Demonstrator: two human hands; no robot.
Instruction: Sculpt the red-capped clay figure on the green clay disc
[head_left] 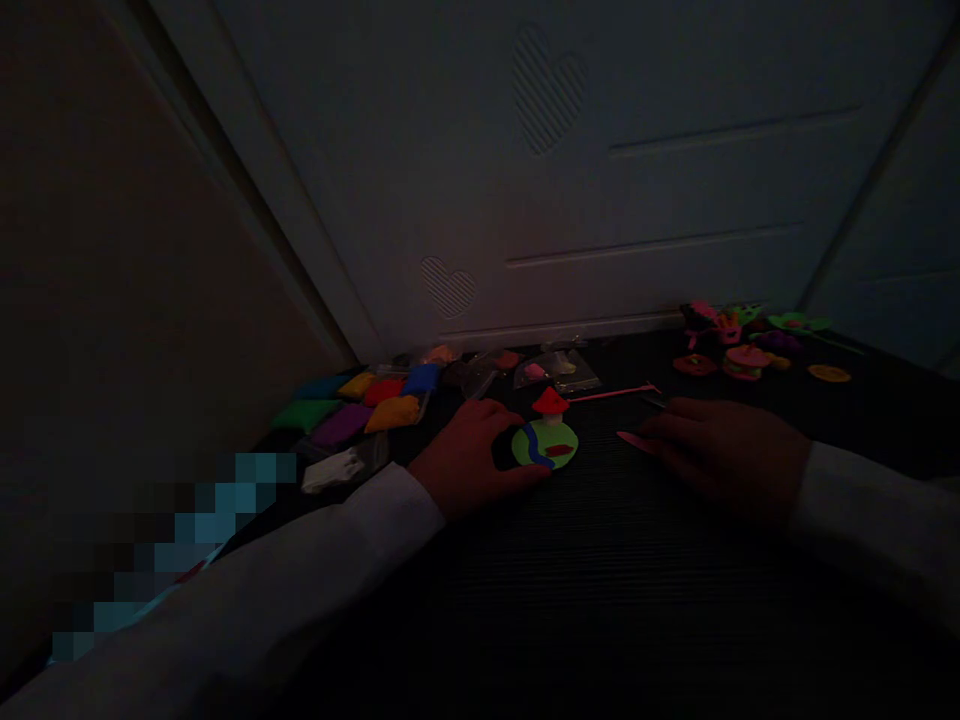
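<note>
A round green clay disc (567,436) lies on the dark table, with a wavy blue strip and a dark red patch on top. At its far edge stands a small clay piece with a red cone top (551,402) and a pale base. My left hand (472,455) curves around the disc's left side, thumb at the near edge and fingers at the far edge. To the right, my right hand (720,450) is closed on a pink pointed tool (634,440), whose tip points left toward the disc. Most of the tool is hidden by the hand.
Bags of coloured clay (349,425) lie at the left, with a white packet (341,468) nearer. Clear bags (559,370) rest by the panelled wall. A thin pink stick (615,393) lies beyond the disc. Several coloured clay figures (742,362) stand at the back right. The light is dim.
</note>
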